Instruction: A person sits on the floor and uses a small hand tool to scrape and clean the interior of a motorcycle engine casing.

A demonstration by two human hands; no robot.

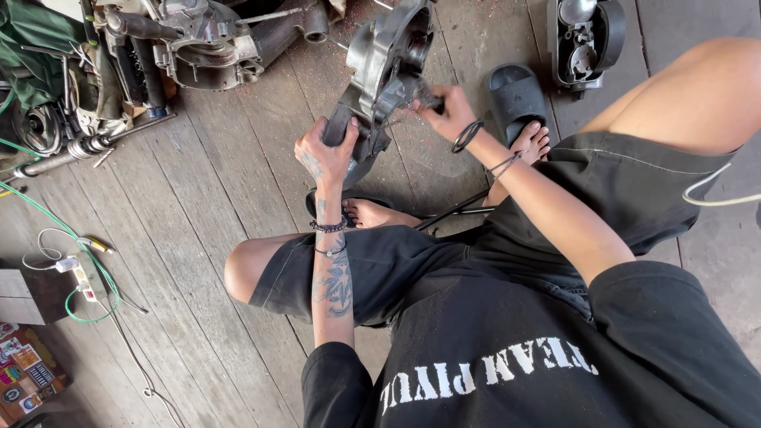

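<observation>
**Both hands on an engine casing above a plank floor**

The person sat low over a grey wooden plank floor (214,182), knees apart, in black shorts and a black shirt. Between the knees stood a grey metal engine casing (380,75), tilted and raised on its lower end, its hollow round side turned up and away.

The left hand (326,154) was wrapped tight around the casing's lower, narrow end, fingers curled over the top of it, thumb toward the body. The casing rose up and to the right from that grip. The right hand (445,111) was closed against the casing's right side, about halfway up, fingers bunched around a small dark part there; whether it held a tool or only the part could not be told. Dark bands hung at that wrist, and beaded bands at the left wrist.

Just behind the right hand lay a black slide sandal (515,95) with a bare foot beside it; the other foot rested in a sandal just under the left hand.

At the upper left lay a heap of other engine parts (198,40) and metal shafts. A dark moulded housing (585,40) sat at the upper right. A green wire (47,214) and a white power strip (86,281) lay at the left, well apart from the hands.
</observation>
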